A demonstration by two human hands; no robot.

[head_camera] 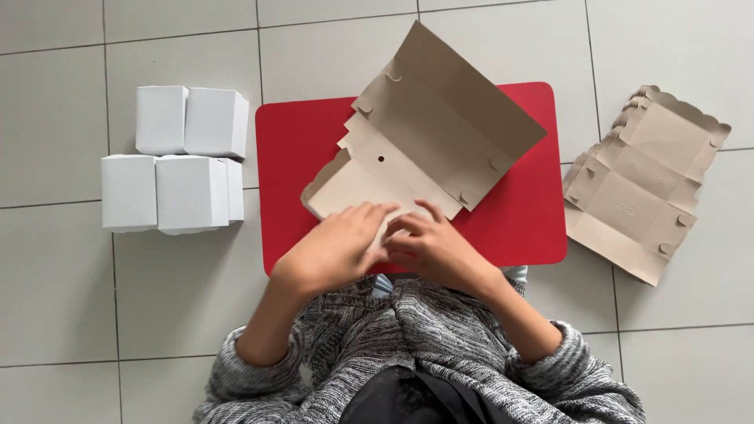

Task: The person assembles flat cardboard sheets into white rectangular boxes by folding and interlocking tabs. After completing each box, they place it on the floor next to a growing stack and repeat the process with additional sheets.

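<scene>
A brown cardboard box blank (428, 133), partly folded, lies on a red table top (298, 157). Its far flap stands up and tilts away. My left hand (338, 243) and my right hand (432, 243) meet at the blank's near edge, fingers pressing and gripping the near flap. The flap under my fingers is mostly hidden. Grey knitted sleeves cover my forearms.
A stack of flat brown box blanks (644, 184) lies on the tiled floor to the right of the table. Several folded white boxes (184, 157) stand in a group on the floor to the left. Grey tiles (63, 275) surround the table.
</scene>
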